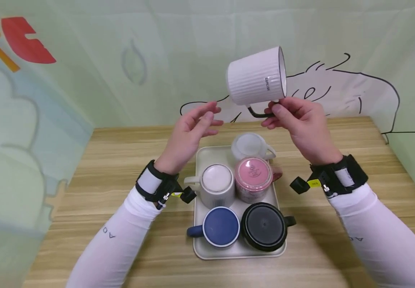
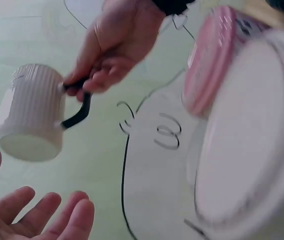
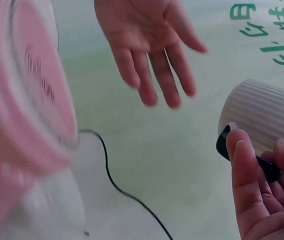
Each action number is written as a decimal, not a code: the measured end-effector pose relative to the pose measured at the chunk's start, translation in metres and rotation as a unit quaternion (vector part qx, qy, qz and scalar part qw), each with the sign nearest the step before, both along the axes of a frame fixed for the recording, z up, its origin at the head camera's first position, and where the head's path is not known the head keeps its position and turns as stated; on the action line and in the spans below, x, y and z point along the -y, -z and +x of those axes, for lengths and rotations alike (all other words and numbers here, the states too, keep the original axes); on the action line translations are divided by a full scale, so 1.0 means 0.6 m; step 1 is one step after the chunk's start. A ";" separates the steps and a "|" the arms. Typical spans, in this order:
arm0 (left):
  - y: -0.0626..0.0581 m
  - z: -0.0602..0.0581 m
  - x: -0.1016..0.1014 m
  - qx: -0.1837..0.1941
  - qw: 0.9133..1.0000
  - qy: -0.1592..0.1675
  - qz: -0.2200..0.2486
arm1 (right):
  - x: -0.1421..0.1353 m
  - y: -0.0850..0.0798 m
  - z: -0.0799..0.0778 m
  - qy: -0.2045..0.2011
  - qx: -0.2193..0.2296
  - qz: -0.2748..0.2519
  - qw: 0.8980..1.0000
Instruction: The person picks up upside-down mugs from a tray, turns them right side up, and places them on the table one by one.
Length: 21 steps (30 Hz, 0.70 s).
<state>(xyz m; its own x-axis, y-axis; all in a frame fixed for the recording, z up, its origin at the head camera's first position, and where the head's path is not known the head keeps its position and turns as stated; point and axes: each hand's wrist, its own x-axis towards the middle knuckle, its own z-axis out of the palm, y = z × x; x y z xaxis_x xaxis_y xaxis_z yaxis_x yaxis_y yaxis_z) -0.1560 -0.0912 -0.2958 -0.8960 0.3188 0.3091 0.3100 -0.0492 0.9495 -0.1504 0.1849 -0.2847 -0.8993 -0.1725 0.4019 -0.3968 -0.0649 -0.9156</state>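
Note:
A white ribbed mug (image 1: 256, 78) with a dark handle hangs tilted in the air above the back of the tray. My right hand (image 1: 302, 120) pinches that mug by its handle (image 3: 269, 167), between thumb and fingers. The mug's mouth faces right in the head view. Left of the mug, my left hand (image 1: 193, 132) is held up with fingers loosely extended and nothing in it. In the left wrist view the mug's base points toward the left fingers (image 2: 47, 215), with a gap between.
Below the hands a pale tray (image 1: 207, 154) carries several upside-down mugs: a white mug (image 1: 248, 146) at the back, a pink mug (image 1: 254, 176), a white ribbed mug (image 1: 217, 180), a blue mug (image 1: 221, 227) and a black mug (image 1: 265, 226). Behind the wooden table (image 1: 132, 152) hangs a printed curtain (image 1: 171, 52).

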 end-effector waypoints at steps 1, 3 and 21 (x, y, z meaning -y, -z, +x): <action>0.000 0.000 0.006 -0.010 1.000 -0.009 -0.008 | -0.009 0.000 0.000 0.008 0.000 0.006 1.000; 0.002 -0.001 0.019 -0.028 0.999 -0.029 -0.029 | -0.025 0.003 -0.001 0.023 0.001 0.018 1.000; 0.037 0.003 0.137 -0.157 0.913 -0.135 -0.351 | -0.158 0.041 -0.012 0.171 0.026 0.309 0.935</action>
<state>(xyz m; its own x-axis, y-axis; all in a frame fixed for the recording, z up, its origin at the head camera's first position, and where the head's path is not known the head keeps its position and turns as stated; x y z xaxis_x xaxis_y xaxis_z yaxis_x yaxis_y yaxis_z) -0.1543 -0.1734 -0.3178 -0.8734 0.3179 0.3690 0.4837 0.6551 0.5804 -0.1573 0.2800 -0.3095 -0.9600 -0.0552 0.2747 -0.2508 0.6060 -0.7549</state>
